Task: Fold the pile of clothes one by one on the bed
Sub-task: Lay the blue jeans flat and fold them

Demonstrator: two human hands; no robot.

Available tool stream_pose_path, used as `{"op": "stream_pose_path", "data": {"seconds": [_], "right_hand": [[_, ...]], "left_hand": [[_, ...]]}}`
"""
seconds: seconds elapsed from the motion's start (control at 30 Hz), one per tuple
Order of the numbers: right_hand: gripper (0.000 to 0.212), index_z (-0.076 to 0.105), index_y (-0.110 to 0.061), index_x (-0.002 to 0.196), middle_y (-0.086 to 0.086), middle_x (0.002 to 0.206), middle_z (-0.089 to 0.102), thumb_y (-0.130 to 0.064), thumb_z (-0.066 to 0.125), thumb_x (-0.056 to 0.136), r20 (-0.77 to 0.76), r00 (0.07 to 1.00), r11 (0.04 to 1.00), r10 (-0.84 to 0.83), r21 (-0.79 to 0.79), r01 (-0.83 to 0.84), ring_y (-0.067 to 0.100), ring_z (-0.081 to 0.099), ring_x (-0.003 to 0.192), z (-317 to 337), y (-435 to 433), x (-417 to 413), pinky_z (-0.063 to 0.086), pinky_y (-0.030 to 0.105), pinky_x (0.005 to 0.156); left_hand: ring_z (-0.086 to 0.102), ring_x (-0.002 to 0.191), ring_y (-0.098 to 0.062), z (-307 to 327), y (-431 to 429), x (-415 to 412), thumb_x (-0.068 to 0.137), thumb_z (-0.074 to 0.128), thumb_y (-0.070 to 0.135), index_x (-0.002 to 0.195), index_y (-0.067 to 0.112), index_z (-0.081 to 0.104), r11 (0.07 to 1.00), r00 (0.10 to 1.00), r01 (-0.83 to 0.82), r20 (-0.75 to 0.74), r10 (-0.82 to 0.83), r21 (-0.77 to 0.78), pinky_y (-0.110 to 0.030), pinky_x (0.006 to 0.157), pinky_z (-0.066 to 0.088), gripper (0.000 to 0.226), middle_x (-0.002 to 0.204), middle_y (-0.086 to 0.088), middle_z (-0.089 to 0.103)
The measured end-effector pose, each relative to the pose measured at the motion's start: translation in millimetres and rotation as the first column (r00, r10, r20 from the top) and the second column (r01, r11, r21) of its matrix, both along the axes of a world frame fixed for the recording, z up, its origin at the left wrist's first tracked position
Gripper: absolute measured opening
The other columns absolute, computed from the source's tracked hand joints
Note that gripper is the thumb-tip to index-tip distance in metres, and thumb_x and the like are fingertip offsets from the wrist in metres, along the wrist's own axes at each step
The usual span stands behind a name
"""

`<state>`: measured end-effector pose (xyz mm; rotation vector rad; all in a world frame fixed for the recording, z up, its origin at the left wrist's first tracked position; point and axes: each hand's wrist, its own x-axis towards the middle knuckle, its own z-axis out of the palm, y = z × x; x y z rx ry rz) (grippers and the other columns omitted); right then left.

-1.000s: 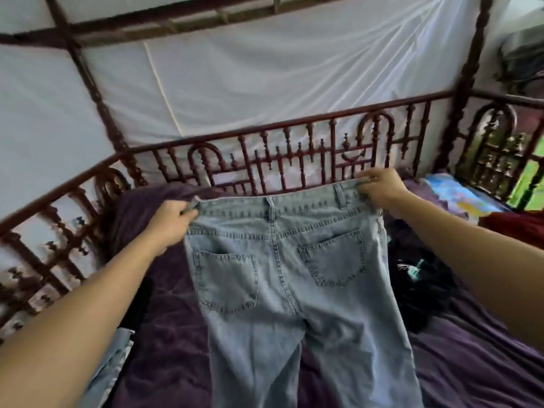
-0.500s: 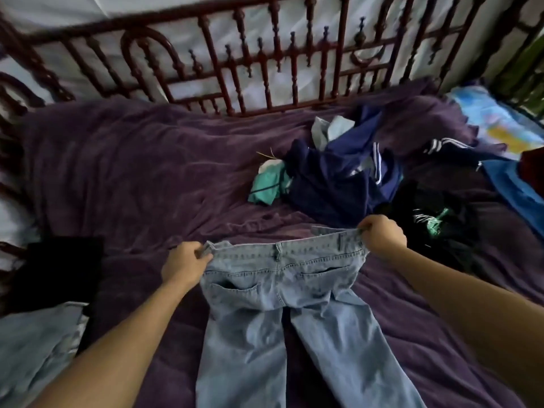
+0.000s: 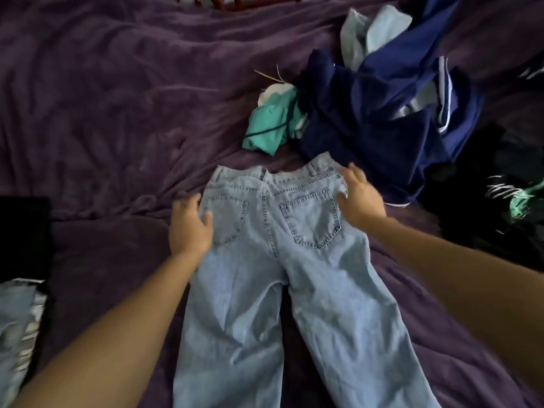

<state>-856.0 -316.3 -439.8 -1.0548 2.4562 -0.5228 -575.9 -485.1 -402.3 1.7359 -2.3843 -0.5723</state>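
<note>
Jeans [image 3: 273, 260]: light blue denim with pale stitching, two patch back pockets facing up; spread flat on the bed, in the middle, right in front of the person.
Long axis: runs straight away from the person. The waistband is at the far end, toward the pile, and the legs trail back to the near edge, slightly splayed with a dark gap between them.
Left hand [image 3: 190, 225]: lies on the left hip beside the pocket; grip slack, fingers stretched out flat, holding nothing.
Right hand [image 3: 357, 198]: rests on the right hip just under the waistband; grip loose too, fingers spread on the denim.
Bed cover [image 3: 117, 98]: purple, plush, rumpled into long soft creases.
Pile: just beyond the waistband, to the right. It holds a crumpled navy garment [image 3: 368, 128] with white piping, a teal garment [image 3: 268, 128] bunched against its left side and a pale blue piece [image 3: 371, 33] at the far end.
Right edge: a black garment [image 3: 485, 207] with green print, too dim to make out.
Left edge: a flat black shape [image 3: 23, 234], and nearer a bit of pale denim [image 3: 14, 319] — I cannot tell what either is.
Bed rail [image 3: 250, 1]: dark reddish wood, only a sliver at the top.
</note>
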Motion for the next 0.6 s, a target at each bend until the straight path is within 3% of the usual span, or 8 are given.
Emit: {"op": "stream_pose_path", "data": {"seconds": [0.07, 0.13, 0.2, 0.27, 0.33, 0.43, 0.53, 0.6], "right_hand": [[0.061, 0.037, -0.025, 0.145, 0.009, 0.157, 0.022, -0.015, 0.057, 0.087, -0.07, 0.982, 0.983, 0.174, 0.073, -0.169, 0.034, 0.037, 0.136, -35, 30, 41, 0.05, 0.048, 0.091], [0.059, 0.042, -0.023, 0.142, 0.013, 0.155, 0.028, -0.024, 0.06, 0.086, -0.082, 0.921, 0.919, 0.381, 0.138, -0.368, 0.036, 0.031, 0.141, -71, 61, 77, 0.045, 0.051, 0.098], [0.058, 0.04, -0.027, 0.143, 0.011, 0.154, 0.032, -0.044, 0.045, 0.088, -0.06, 0.867, 0.838, 0.496, 0.297, -0.458, 0.033, 0.03, 0.142, -100, 91, 86, 0.041, 0.053, 0.101], [0.071, 0.031, -0.03, 0.147, 0.006, 0.156, 0.029, -0.062, 0.026, 0.084, -0.035, 0.891, 0.808, 0.453, 0.439, -0.394, 0.027, 0.027, 0.143, -116, 115, 68, 0.036, 0.054, 0.104], [0.08, 0.014, -0.032, 0.152, 0.0, 0.161, 0.011, -0.07, 0.013, 0.082, -0.05, 0.909, 0.788, 0.413, 0.521, -0.329, 0.02, 0.013, 0.147, -123, 127, 43, 0.026, 0.053, 0.108], [0.071, 0.005, -0.034, 0.152, -0.001, 0.162, -0.003, -0.062, 0.03, 0.093, -0.014, 0.94, 0.791, 0.341, 0.545, -0.278, 0.016, -0.002, 0.148, -115, 125, 41, 0.018, 0.051, 0.113], [0.065, 0.02, -0.032, 0.15, 0.001, 0.161, 0.005, -0.05, 0.046, 0.094, -0.017, 0.999, 0.917, 0.036, 0.398, -0.027, 0.021, 0.005, 0.148, -92, 143, 77, 0.022, 0.049, 0.112], [0.065, 0.023, -0.028, 0.149, 0.003, 0.16, 0.011, -0.047, 0.048, 0.093, -0.016, 0.99, 0.933, -0.143, 0.331, 0.14, 0.023, 0.011, 0.147, -79, 179, 103, 0.025, 0.048, 0.111]], "left_hand": [[0.052, 0.115, -0.042, -38, 47, 18, 0.087, 0.065, 0.02, 0.131, 0.012, 0.056, 0.981, 0.971, 0.193, 0.138, -0.196, 0.033, -0.049, 0.092, 0.047, 0.045, 0.132, -0.024, 0.048], [0.051, 0.119, -0.043, -73, 93, 39, 0.081, 0.072, 0.027, 0.129, 0.015, 0.059, 0.922, 0.881, 0.358, 0.275, -0.385, 0.146, -0.051, 0.089, 0.049, 0.052, 0.136, -0.024, 0.048], [0.047, 0.125, -0.043, -103, 125, 71, 0.072, 0.079, 0.037, 0.134, 0.018, 0.055, 0.87, 0.775, 0.411, 0.399, -0.491, 0.273, -0.053, 0.089, 0.048, 0.068, 0.14, -0.022, 0.046], [0.041, 0.13, -0.044, -125, 132, 106, 0.069, 0.079, 0.046, 0.143, 0.02, 0.044, 0.874, 0.727, 0.354, 0.49, -0.481, 0.332, -0.056, 0.093, 0.045, 0.086, 0.146, -0.021, 0.039], [0.03, 0.138, -0.041, -137, 122, 135, 0.072, 0.074, 0.053, 0.15, 0.023, 0.029, 0.907, 0.723, 0.301, 0.549, -0.419, 0.296, -0.055, 0.1, 0.04, 0.095, 0.153, -0.019, 0.027], [0.011, 0.146, -0.03, -137, 112, 144, 0.083, 0.057, 0.06, 0.153, 0.028, 0.006, 0.893, 0.683, 0.284, 0.58, -0.444, 0.349, -0.044, 0.111, 0.028, 0.093, 0.159, -0.013, 0.008], [0.019, 0.143, -0.031, -119, 136, 142, 0.084, 0.056, 0.058, 0.152, 0.025, 0.017, 0.936, 0.766, 0.202, 0.55, -0.333, 0.287, -0.046, 0.107, 0.032, 0.085, 0.156, -0.016, 0.016], [0.04, 0.131, -0.039, -108, 164, 154, 0.081, 0.065, 0.05, 0.145, 0.018, 0.036, 0.945, 0.821, 0.204, 0.481, -0.307, 0.254, -0.051, 0.096, 0.04, 0.077, 0.15, -0.021, 0.03]]}}
